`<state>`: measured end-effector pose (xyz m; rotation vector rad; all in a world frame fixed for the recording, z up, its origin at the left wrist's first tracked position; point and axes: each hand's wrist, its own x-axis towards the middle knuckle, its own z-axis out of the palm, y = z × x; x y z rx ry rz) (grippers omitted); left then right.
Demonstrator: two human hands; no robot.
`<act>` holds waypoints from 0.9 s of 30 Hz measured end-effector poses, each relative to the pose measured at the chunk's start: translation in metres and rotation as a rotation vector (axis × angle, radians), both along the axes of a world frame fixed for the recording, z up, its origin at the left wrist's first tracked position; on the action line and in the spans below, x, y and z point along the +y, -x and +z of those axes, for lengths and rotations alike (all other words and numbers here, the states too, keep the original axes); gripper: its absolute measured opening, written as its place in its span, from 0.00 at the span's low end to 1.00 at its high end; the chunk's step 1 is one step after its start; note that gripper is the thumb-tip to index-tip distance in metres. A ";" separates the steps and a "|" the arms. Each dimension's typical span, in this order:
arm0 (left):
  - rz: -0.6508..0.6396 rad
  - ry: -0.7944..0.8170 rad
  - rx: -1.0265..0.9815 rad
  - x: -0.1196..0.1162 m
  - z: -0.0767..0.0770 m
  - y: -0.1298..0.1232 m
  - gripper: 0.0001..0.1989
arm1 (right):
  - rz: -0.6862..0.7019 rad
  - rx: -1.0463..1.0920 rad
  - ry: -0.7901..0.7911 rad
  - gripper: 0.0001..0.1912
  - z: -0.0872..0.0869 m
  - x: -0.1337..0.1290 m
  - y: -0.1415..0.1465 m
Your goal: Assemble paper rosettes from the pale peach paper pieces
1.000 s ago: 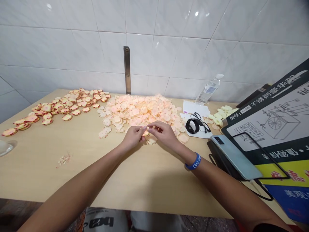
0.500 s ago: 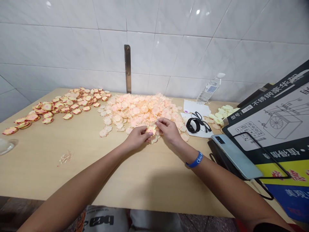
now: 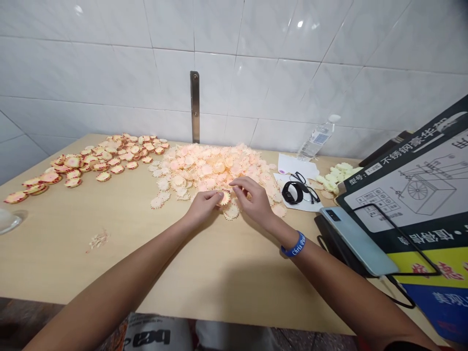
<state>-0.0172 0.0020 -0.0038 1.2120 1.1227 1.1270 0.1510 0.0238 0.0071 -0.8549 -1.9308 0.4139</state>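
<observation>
1. The left hand [image 3: 202,206] pinches a scalloped disc [image 3: 225,198] by its rim, thumb and fingertips closed on the edge. The right hand [image 3: 255,201] is open, its curved fingers [image 3: 239,184] spread just beside the disc, and whether they touch it is hard to tell
2. The disc looks thin, light and fairly stiff, so it would probably crease or chip under a hard squeeze. A light fingertip pinch at the rim seems the safest hold
3. Round and flat, it has no clear long axis; its yellow-and-red face tilts up toward the right hand, just above the heap's near edge
4. A loose heap of pale peach scalloped discs [image 3: 210,170] lies at mid-table, right under both hands
5. Red-rimmed discs [image 3: 73,163] spread across the upper left of the wooden table [image 3: 219,292]
6. To the right lie a black smartwatch [image 3: 292,193] on a paper sheet [image 3: 296,166], a pile of pale yellow discs [image 3: 338,175] and a smartphone [image 3: 356,236]
</observation>
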 end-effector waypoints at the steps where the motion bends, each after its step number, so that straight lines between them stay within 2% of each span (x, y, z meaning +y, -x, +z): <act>1: 0.010 0.016 -0.045 0.000 0.001 0.000 0.18 | 0.011 -0.007 -0.007 0.11 -0.001 -0.003 0.002; 6: 0.014 0.069 -0.112 0.001 0.003 0.001 0.20 | 0.033 -0.068 -0.038 0.08 -0.007 -0.011 0.008; 9: 0.056 0.045 0.011 0.001 0.001 0.003 0.20 | 0.018 -0.082 0.024 0.04 -0.011 -0.013 0.011; 13: 0.112 -0.054 0.221 -0.001 0.002 0.003 0.24 | -0.027 -0.041 0.136 0.06 -0.010 -0.014 0.014; 15: 0.118 -0.075 0.249 -0.001 0.002 0.003 0.24 | -0.008 0.005 0.231 0.04 -0.008 -0.013 0.015; 19: 0.097 -0.083 0.202 0.000 0.003 0.003 0.22 | 0.034 0.137 0.429 0.08 -0.007 -0.010 0.014; 24: -0.009 -0.111 0.165 0.001 0.002 0.002 0.17 | -0.026 0.243 0.478 0.09 -0.010 0.000 0.009; 27: -0.037 -0.136 0.192 0.000 0.000 0.001 0.17 | -0.009 0.335 0.556 0.11 -0.014 0.005 0.005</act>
